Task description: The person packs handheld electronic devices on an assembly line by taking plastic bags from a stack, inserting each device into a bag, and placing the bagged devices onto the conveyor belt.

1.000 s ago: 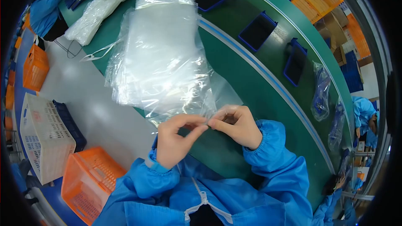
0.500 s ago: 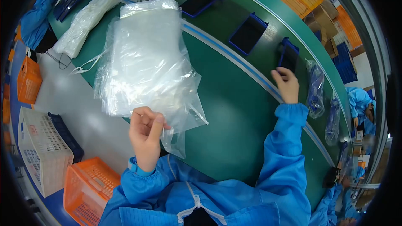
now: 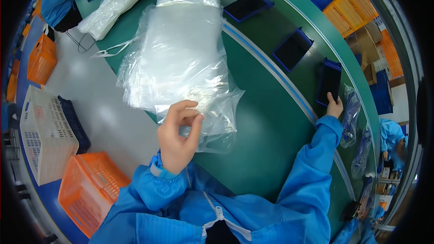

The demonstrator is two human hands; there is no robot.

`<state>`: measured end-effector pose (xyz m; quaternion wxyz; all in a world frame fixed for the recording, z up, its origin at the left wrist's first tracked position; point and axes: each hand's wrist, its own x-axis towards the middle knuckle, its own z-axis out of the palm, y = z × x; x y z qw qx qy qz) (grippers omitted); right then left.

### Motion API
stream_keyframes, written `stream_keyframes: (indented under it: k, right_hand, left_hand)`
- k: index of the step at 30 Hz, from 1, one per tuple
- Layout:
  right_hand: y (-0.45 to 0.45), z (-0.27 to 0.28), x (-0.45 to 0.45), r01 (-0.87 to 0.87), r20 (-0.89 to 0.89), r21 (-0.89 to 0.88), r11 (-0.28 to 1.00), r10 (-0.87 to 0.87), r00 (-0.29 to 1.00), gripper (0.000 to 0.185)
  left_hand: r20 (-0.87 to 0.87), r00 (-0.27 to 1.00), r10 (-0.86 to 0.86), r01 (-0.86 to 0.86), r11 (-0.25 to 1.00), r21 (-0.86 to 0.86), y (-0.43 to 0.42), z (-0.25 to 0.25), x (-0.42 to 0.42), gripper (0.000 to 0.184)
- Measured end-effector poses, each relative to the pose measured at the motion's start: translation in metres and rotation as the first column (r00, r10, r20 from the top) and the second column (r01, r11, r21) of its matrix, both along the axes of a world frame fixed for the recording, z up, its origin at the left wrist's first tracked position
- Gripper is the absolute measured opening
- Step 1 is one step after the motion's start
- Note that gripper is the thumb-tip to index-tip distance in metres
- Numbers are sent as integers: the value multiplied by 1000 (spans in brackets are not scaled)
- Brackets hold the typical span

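Note:
A thick pile of clear plastic bags [image 3: 185, 49] lies on the green table [image 3: 262, 153]. My left hand [image 3: 181, 135] is over the pile's near edge, thumb and fingers curled toward each other around the edge of a loose clear bag [image 3: 219, 129]. Out to the right, my right hand [image 3: 334, 106] grips the near end of a dark flat device with a blue frame [image 3: 329, 81], thumb on its face. Two similar devices, one in the middle [image 3: 293, 49] and one farther back [image 3: 248, 6], lie on the dark green belt.
Bagged blue items [image 3: 350, 117] lie right of my right hand. A white bundle [image 3: 117, 7] is at the back left. White [image 3: 47, 140] and orange [image 3: 92, 190] crates stand at the left. One person [image 3: 58, 0] is at the upper left, another [image 3: 391, 140] at the right.
My hands were together at the pile's near edge. My right hand has since moved right and taken hold of the nearest device. My left hand has stayed by the loose bag.

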<state>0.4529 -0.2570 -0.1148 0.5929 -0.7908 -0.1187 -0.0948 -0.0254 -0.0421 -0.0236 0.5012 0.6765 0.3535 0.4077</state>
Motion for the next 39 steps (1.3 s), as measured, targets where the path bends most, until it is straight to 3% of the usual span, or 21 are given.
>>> stream_keyframes:
  k: [1,2,5,7,8,11,14,17,18,20,21,23,25,27,31,34,39]
  right_hand:
    - [8,11,-12,-73,-107,250,965,103,989,38]
    - [8,28,-25,-12,-289,331,944,114,951,40]
    - [-15,37,-20,-74,-279,435,898,213,936,34]
    - [-33,46,-19,-20,-330,496,868,210,920,34]
    - [-45,51,-21,-91,-328,562,822,322,888,34]
    - [-52,89,-74,-128,-241,676,726,381,893,36]
    - [-61,111,-118,-188,-222,700,689,460,860,36]
    - [-87,89,-121,-159,-60,591,791,239,969,35]
    - [-75,100,-154,-196,-137,592,782,337,932,33]
    - [-62,111,-192,-458,-250,490,742,623,741,35]
    - [-53,113,-207,-519,-324,455,724,677,661,36]
    - [-30,121,-232,-542,-498,367,756,652,572,38]
    - [-12,120,-244,-482,-601,484,730,678,424,36]
    - [0,122,-249,-472,-627,520,711,694,355,35]
    - [1,115,-252,-322,-647,550,771,637,420,38]
    - [3,117,-258,-429,-585,497,754,656,476,41]
    - [6,121,-284,-555,-468,371,745,666,581,42]
  left_hand:
    - [-4,1000,-9,9,1000,-1,2,-1,0,15]
    - [-8,1000,-21,21,1000,4,3,-2,-1,18]
    - [-15,998,-53,53,999,4,4,-4,-1,23]
    - [-18,998,-64,64,998,-15,4,-5,0,22]
    - [-17,998,-61,60,998,-27,4,-6,1,20]
    - [-25,998,-55,54,998,-40,3,-6,3,14]
    - [-36,998,-53,52,998,-26,4,-10,5,10]
    - [-29,998,-55,54,997,-51,3,-10,8,10]
    - [-27,998,-58,56,997,-51,2,-10,9,10]
    - [-10,999,-52,51,997,-51,1,-9,12,9]
    - [5,999,-44,44,998,-53,-1,-8,14,9]
    - [31,998,-54,57,995,-83,-2,-8,14,9]
    - [59,994,-88,96,985,-141,-2,-8,14,9]
    - [88,992,-93,110,972,-209,-2,-6,11,9]
    - [133,987,-87,121,954,-274,2,-6,3,10]
    - [148,986,-77,112,962,-248,0,2,4,10]
    - [120,990,-75,77,997,-11,-8,7,14,11]
